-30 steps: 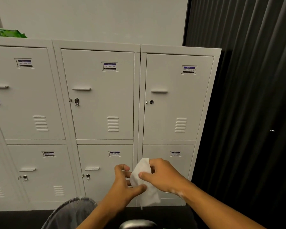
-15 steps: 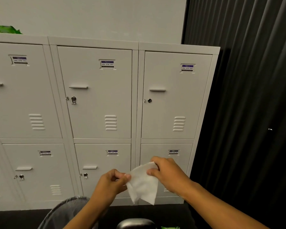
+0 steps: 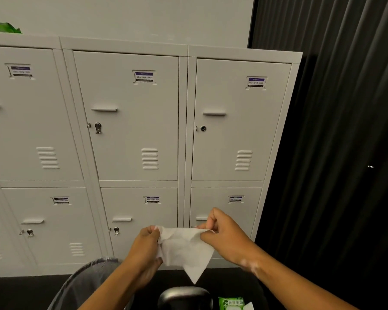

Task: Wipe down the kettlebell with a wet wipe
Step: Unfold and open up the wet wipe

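**Grey lockers behind, wipe stretched between two hands**

Grey lockers (image 3: 130, 135) fill the background, with a dark curtain (image 3: 336, 130) at the right. Low at the frame's bottom edge sits the black kettlebell (image 3: 185, 297), directly under the wet wipe (image 3: 184, 247). Both forearms reach forward. The left hand (image 3: 147, 245) and the right hand (image 3: 224, 233) each pinch one upper corner with curled fingers. Between them the white wipe is spread open, its lower corner hanging to a point.
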A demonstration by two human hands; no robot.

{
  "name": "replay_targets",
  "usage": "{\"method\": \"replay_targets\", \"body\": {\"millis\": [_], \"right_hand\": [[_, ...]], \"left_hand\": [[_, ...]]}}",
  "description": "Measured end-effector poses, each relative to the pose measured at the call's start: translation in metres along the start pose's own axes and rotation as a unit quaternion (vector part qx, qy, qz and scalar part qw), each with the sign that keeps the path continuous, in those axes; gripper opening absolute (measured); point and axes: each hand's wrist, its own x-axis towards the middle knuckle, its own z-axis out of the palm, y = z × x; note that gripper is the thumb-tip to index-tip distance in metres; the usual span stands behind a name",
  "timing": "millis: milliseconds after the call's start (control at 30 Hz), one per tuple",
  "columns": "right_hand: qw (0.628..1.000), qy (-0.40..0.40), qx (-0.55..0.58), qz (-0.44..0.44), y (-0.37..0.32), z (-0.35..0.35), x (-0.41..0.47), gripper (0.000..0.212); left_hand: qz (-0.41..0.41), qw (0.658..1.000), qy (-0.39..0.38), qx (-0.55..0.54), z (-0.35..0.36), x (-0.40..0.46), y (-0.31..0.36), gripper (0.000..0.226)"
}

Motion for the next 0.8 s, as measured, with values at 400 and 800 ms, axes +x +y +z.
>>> {"method": "replay_targets", "body": {"millis": [400,800], "right_hand": [[0.996,-0.073,0.024,0.039,0.01,-0.013,0.002,0.035],[0.992,0.115,0.015,0.041,0.019,0.003,0.006,0.013]], "left_hand": [[0.016,0.996,0.052,0.066,-0.011,0.001,0.002,0.029],[-0.037,0.993,0.11,-0.036,-0.011,-0.002,0.002,0.026]]}}
